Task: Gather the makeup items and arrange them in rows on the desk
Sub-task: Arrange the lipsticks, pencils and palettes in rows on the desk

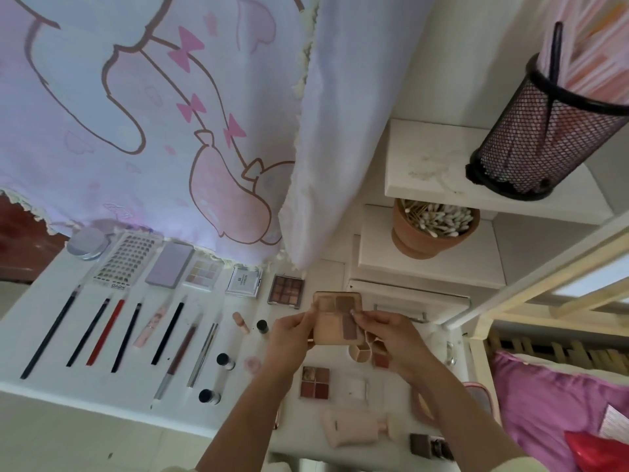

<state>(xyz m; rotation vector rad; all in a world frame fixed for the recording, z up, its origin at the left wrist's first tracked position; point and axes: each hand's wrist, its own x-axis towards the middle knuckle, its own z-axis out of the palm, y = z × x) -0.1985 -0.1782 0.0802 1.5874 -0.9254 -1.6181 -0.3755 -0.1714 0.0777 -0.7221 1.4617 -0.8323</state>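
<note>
First, near edge of table [112, 393]: soft pink tube [354, 427] lying flat, dark boxy case [425, 444] beside it. Just beyond, glossy four-pan quad [315, 383] and white square compact [355, 388]. All loose and unsorted, probably not yet given a row.

Next out, tan palette [338, 318] held clear of table, pinched between both hands: left hand [289, 338] curled on its left edge, right hand [388, 335] with fingertips on its right side. Flat rectangular case, three matte pans showing, browns and mauve. Gripped by the edges, likely to keep fingers off powder and square it up. Probably headed for the spot right of brown palette [286, 289], end of far row.

Left of hands, middle row: slim pencils [105, 332] lying parallel, evenly spaced. Small black-capped vials [224, 361] at the right end, less tidy.

Far row: brown palette, labelled compact [243, 281], lilac case [170, 269], nail sheet [126, 260], round metallic-looking jar [86, 245]. Flat things together, long thin things together, so apparently sorted by shape.

Beyond: printed curtain [153, 114] with frilled hem, terracotta swab pot [432, 229] on a shelf, black mesh cup [544, 131] higher up.
</note>
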